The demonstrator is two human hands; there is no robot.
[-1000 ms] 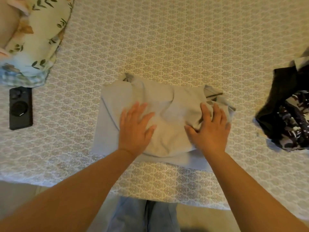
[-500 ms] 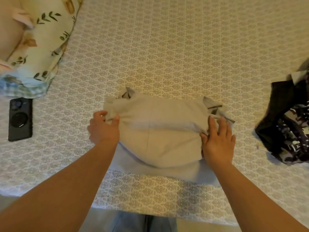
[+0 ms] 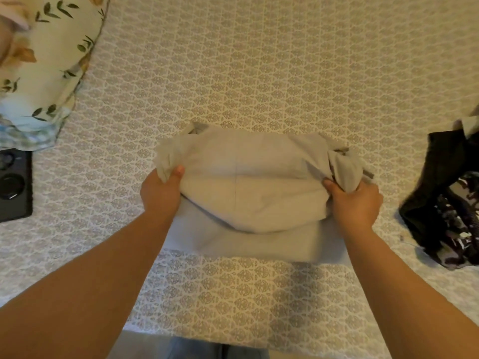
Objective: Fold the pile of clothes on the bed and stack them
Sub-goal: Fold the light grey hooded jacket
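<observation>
We hold the grey garment (image 3: 246, 182), mid-bed (image 3: 259, 73), by its ends: left hand (image 3: 161, 194) and right hand (image 3: 356, 203) each bunch a corner. It looks soft, light and floppy, so we'd grip edges.

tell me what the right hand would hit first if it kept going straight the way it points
Nothing beyond the bunched grey garment the right hand already grips; past it, only bare patterned bedspread shows, though depth is unclear.
</observation>
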